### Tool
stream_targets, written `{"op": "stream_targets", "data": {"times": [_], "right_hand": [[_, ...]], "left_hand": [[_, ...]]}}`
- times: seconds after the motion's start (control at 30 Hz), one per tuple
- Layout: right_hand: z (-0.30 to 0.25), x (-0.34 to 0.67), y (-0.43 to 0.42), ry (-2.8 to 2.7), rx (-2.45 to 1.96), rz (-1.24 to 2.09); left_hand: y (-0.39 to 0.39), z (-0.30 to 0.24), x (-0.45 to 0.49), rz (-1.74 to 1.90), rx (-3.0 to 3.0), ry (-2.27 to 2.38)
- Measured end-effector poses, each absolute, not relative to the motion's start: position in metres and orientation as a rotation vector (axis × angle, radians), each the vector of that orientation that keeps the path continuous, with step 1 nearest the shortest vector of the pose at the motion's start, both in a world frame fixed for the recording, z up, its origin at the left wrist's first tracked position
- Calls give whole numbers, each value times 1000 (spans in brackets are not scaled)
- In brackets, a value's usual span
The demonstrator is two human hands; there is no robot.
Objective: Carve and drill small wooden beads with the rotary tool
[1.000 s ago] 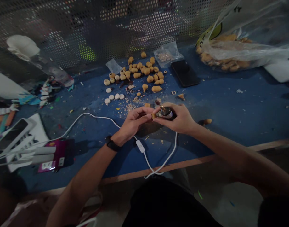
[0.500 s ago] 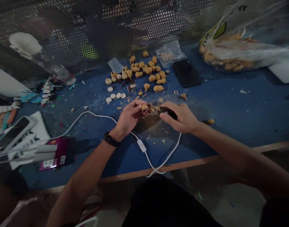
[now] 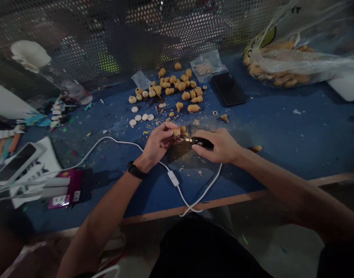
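Observation:
My left hand (image 3: 159,141) pinches a small tan bead-like piece (image 3: 176,132) just above the blue tabletop (image 3: 281,127). My right hand (image 3: 220,146) is wrapped round a small dark rotary tool (image 3: 202,142) whose thin metal tip points left and meets the piece. A white cable with an inline switch (image 3: 173,178) runs from the tool across the table. A black band sits on my left wrist. Beyond my hands lies a heap of tan gourd-shaped pieces (image 3: 178,88) and a few pale round discs (image 3: 140,118), with shavings scattered around.
A black phone (image 3: 229,89) and small plastic bags (image 3: 208,65) lie at the back by a perforated metal screen. A large clear bag of tan pieces (image 3: 287,61) sits at the far right. Left: a phone on a stand (image 3: 13,164), a magenta box (image 3: 67,189), colourful scraps.
My hands dropped from a raised, close-together hold to the tabletop. The tool swung from upright to lying sideways, its tip now against the piece in my left fingers.

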State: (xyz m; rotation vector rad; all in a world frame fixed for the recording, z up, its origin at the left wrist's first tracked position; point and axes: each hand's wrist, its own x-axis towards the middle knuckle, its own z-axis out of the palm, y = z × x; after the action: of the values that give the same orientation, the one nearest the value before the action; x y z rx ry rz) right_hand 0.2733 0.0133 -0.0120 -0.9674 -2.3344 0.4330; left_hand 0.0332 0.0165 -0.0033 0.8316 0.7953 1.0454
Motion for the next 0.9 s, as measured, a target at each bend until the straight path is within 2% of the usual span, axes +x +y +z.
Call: {"op": "stream_targets", "data": {"times": [0.57, 0.9], "right_hand": [[-10, 279, 15, -2345, -975, 377], [-8, 288, 20, -2439, -840, -59]], "left_hand": [[16, -5, 33, 1133, 886, 847], [14, -4, 34, 1137, 957, 876]]}}
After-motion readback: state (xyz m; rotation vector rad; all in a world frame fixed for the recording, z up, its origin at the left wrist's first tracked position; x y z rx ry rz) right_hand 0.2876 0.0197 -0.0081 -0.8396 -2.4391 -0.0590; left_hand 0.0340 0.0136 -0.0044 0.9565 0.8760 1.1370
